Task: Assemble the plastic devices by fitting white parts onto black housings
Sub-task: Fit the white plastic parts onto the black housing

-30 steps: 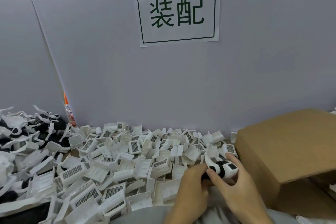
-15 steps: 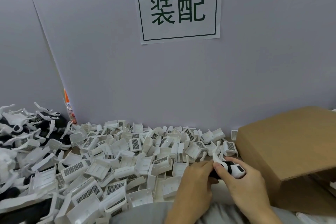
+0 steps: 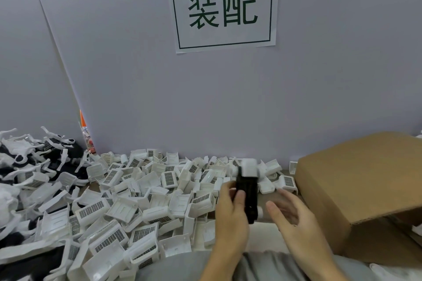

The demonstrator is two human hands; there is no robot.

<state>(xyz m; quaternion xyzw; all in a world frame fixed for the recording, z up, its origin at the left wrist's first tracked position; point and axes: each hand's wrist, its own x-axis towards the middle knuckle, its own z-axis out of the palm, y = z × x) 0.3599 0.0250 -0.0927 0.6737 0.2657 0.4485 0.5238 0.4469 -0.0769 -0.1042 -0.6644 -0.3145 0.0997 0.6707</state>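
The surface (image 3: 267,199) shows as a brownish strip between scattered parts. A thick heap of white parts (image 3: 141,203), many with dark gridded panels, covers its middle and left, reaching back to the grey wall. At far left lies a mound of black housings (image 3: 57,157) mixed with white curved pieces (image 3: 25,153). On the right stands a cardboard box (image 3: 365,189), with white parts just beside its left wall.

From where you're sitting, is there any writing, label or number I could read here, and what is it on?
"装配": large dark green characters inside a thin rectangular border, on the white paper sign stuck to the grey wall.
Nothing else is readable: the cardboard box shows no print, the white parts bear only dark grid patterns, and the blurred device held by the left hand shows no text.
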